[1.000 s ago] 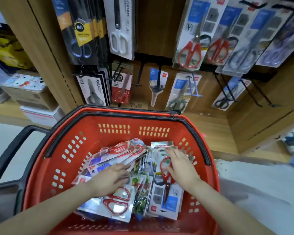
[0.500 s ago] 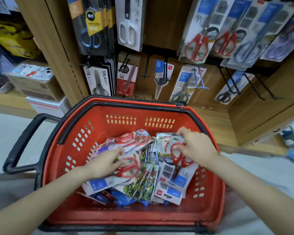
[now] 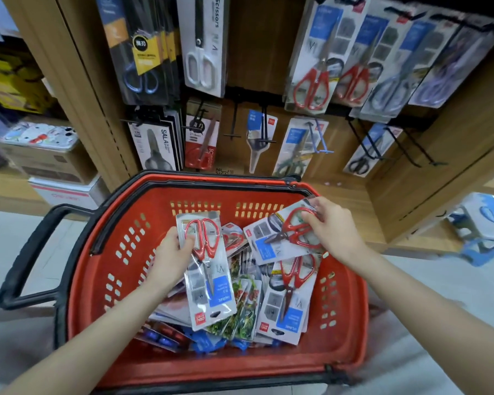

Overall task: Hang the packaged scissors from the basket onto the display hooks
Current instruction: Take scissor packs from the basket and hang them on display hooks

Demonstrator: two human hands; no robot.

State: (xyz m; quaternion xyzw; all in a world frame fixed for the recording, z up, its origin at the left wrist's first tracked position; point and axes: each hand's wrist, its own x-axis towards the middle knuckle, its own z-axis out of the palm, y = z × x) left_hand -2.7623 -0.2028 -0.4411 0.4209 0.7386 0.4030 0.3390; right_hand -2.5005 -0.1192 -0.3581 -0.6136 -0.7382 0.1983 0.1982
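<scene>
A red basket [image 3: 103,269] holds several packs of red-handled scissors. My left hand [image 3: 169,260] grips one pack of scissors [image 3: 208,283] by its upper left edge, lifted upright above the pile. My right hand [image 3: 332,228] holds a second pack of scissors [image 3: 280,238] by its handle end, tilted, over the basket's right side. More packs [image 3: 288,303] lie loose below. Above the basket, black display hooks [image 3: 419,155] stick out of the wooden panel, some bare, and others carry hung scissors [image 3: 311,78].
The basket's black handle [image 3: 26,258] juts out to the left. Boxes [image 3: 49,158] sit on a low shelf at left. A blue stool [image 3: 485,229] stands at right on the pale floor. A blue hook [image 3: 320,138] protrudes mid-panel.
Both hands have lifted a pack each out of the pile. The left pack is now raised upright, and the right one has swung up toward the basket's far right corner.
</scene>
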